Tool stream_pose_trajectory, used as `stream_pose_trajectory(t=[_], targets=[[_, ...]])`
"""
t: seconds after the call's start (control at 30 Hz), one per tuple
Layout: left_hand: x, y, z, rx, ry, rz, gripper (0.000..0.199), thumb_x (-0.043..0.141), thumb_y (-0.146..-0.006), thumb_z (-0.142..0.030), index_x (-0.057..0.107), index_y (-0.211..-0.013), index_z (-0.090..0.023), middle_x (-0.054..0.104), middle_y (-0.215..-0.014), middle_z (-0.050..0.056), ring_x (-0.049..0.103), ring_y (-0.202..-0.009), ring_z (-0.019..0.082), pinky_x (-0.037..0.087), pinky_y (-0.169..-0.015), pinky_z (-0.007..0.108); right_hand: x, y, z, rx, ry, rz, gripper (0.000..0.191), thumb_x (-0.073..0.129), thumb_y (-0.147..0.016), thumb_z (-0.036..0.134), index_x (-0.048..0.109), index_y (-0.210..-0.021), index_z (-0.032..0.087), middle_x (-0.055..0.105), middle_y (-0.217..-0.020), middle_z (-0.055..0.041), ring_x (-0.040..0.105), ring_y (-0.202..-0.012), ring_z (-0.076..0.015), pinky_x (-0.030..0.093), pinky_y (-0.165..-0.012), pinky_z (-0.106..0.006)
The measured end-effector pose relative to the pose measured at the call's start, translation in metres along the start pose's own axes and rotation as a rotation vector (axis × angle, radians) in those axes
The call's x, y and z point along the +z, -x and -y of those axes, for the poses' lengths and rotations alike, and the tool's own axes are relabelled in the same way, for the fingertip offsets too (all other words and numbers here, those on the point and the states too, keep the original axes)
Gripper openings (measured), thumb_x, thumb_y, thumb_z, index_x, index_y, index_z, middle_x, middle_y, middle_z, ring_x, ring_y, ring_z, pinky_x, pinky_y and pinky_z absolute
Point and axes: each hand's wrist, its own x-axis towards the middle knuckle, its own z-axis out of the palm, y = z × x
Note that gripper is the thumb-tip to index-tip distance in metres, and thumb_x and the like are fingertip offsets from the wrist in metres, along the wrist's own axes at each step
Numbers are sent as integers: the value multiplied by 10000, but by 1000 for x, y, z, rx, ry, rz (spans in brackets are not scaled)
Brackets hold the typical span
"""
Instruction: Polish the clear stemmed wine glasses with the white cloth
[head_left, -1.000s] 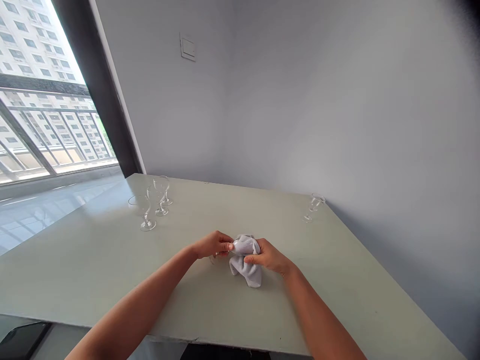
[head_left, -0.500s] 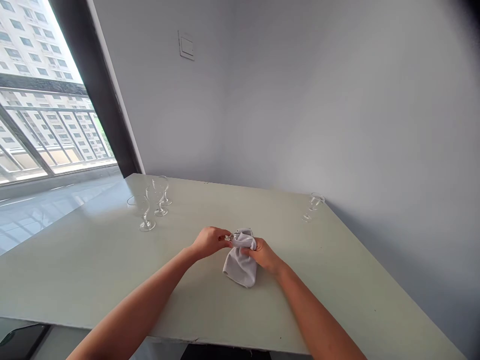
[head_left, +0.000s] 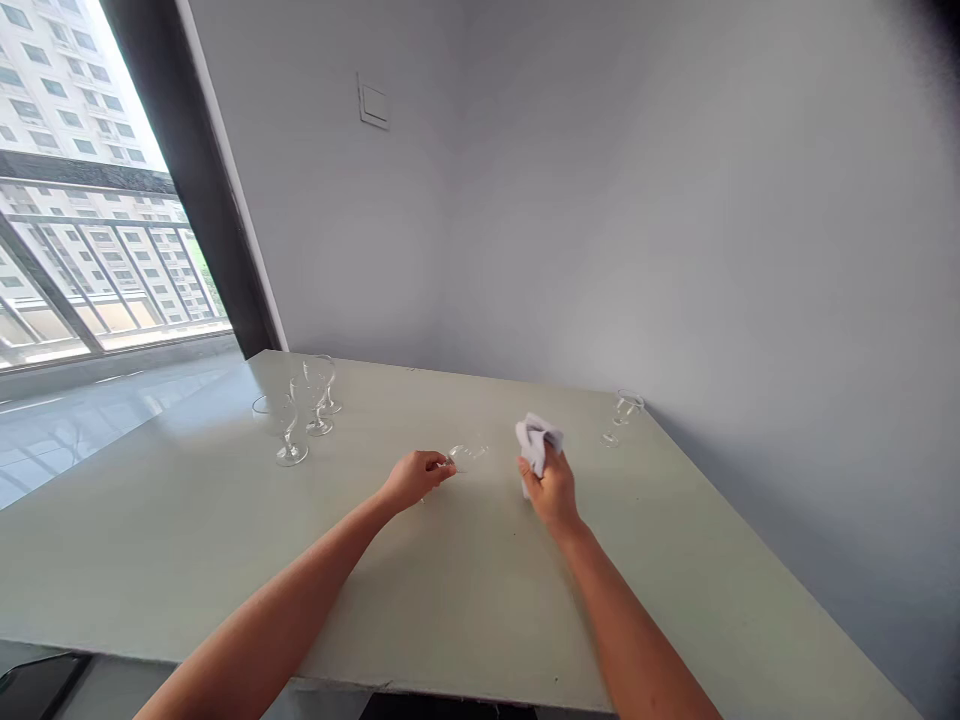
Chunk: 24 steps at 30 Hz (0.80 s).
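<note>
Pinching glass (head_left: 466,454), left grip (head_left: 417,478), clutching cloth (head_left: 538,440), right (head_left: 555,493)

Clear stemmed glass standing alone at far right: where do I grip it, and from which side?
Probably pinch the clear stemmed glass by its narrow stem, from the near side: it stands upright on its foot, bowl above, grey wall behind.

On my feed, the left forearm (head_left: 300,600) and the right forearm (head_left: 634,615) are bare along all the length I get, broad low down and tapering smoothly to narrow wrists (head_left: 384,503). The left hand (head_left: 411,481) and the right hand (head_left: 555,495) are bare too, with slim, rounded fingers (head_left: 442,470) whose finer detail is too small for me to read. I can't tell whether the black patch (head_left: 450,708) below is clothing.
</note>
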Motion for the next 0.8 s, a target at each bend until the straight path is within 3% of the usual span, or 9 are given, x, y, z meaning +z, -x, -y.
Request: stream_pose_trajectory(t=[0.07, 0.13, 0.23, 0.33, 0.4, 0.5, 0.57, 0.7, 0.8], targets=[[6, 0, 1, 72, -164, -55, 301, 457, -762, -461, 607, -761, -200, 439, -543, -32, 388, -494, 94, 259, -467, 209, 8, 6, 20, -253, 44, 232, 424, 491, -817, 363, 496, -1201, 184, 571, -1139, -97, 400, -1165, -285, 328, -958, -445], [13, 2, 0, 223, -353, -114, 232, 470, -770, -350, 582, -656, -182, 431, -516, -29, 374, -485, 94, 247, -477, 220, 17, 11, 39, -412, 98, 394, 381, 433, -857, 331, 504, -1206, 193, 604, -1092, -76, 311, -1239, -282, 237, -1021, -485], [22, 7, -1, 491, -582, -203, 238, 453, -790, -243, 523, -577, -163, 486, -553, 1, 415, -517, 106, 275, -514, 235, 26, 13, 51, -400, 179, 361, 323, 400, -869, 256, 566, -1144, 222, 628, -1047, -62, 388, -1177, -271, 225, -1018, -499], [28, 10, -2, 714, -703, -241, 249, 424, -841, -287, 554, -670, -161, 531, -602, 26, 472, -560, 131, 316, -557, 254, 24, 10, 43, -168, 97, 321, 284, 414, -844, 261, 640, -1009, 214, 632, -1035, -75, 525, -969, -238, 383, -873, -403], [32, 12, -1, 806, -731, -237, 235, 414, -857, -319, 582, -885, -157, 553, -632, 34, 498, -580, 148, 334, -564, 265, 20, 6, 33, 124, -109, 381, 273, 439, -821, 326, 674, -813, 187, 663, -833, -70, 570, -785, -202, 435, -706, -323], [38, 12, 0, 809, -717, -242, 398, 417, -860, -336, 441, -1215, -155, 575, -660, 33, 519, -591, 164, 361, -569, 274, 18, 2, 21, 601, -595, 450, 298, 532, -742, 414, 640, -661, 149, 611, -592, -39, 558, -588, -167, 414, -553, -273], [43, 12, 0, 748, -661, -259, 440, 420, -859, -353, 402, -1264, -182, 577, -657, 23, 524, -589, 163, 375, -572, 271, 22, 1, 17, 819, -896, 338, 263, 606, -674, 408, 620, -648, 147, 596, -558, -28, 552, -552, -168, 414, -534, -278], [51, 12, -2, 602, -482, -314, 425, 443, -847, -348, 419, -1261, -255, 587, -690, -1, 536, -619, 142, 390, -583, 241, 37, 4, 23, 1028, -1268, -20, 193, 648, -620, 369, 588, -642, 188, 611, -597, -23, 577, -616, -209, 453, -573, -330], [55, 13, -5, 538, -343, -368, 449, 463, -834, -284, 400, -1278, -273, 579, -707, -14, 537, -641, 118, 397, -603, 213, 42, 7, 37, 987, -1475, -6, 284, 567, -698, 469, 614, -790, 205, 647, -759, -38, 595, -744, -235, 467, -644, -361]])
